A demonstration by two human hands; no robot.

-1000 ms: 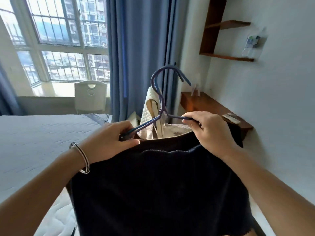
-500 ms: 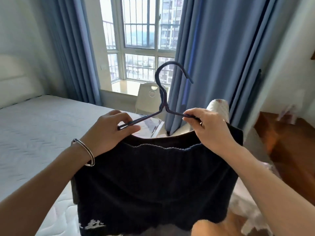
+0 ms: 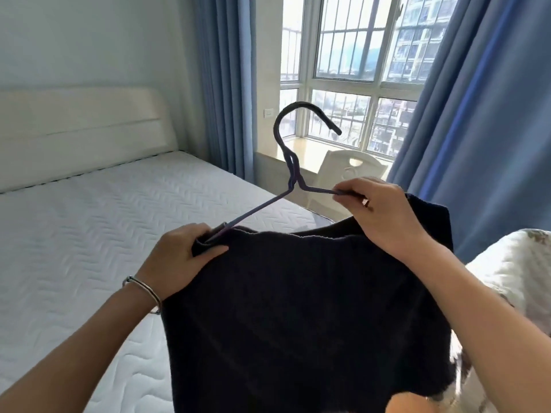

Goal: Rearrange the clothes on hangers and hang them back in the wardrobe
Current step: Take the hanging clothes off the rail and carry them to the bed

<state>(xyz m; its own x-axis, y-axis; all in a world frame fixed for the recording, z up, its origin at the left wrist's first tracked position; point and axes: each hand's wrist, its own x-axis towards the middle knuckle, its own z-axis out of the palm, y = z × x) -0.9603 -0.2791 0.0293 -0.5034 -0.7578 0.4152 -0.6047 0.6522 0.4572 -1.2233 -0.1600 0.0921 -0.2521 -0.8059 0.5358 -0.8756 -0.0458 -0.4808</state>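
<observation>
Hanger (image 3: 256,209): 1 | dark garment (image 3: 298,308): 1 | left hand (image 3: 179,257), right hand (image 3: 384,210): fingers gripping hanger

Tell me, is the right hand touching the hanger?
Touching. The head view shows the right hand pinching the hanger arm between thumb and fingers.

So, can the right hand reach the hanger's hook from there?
Probably yes: the hook stands bare above the dark garment, nothing between it and the right hand, which would first have to release the hanger's arm.

matt knit garment (image 3: 298,308), quilted mattress (image 3: 104,234)
</observation>
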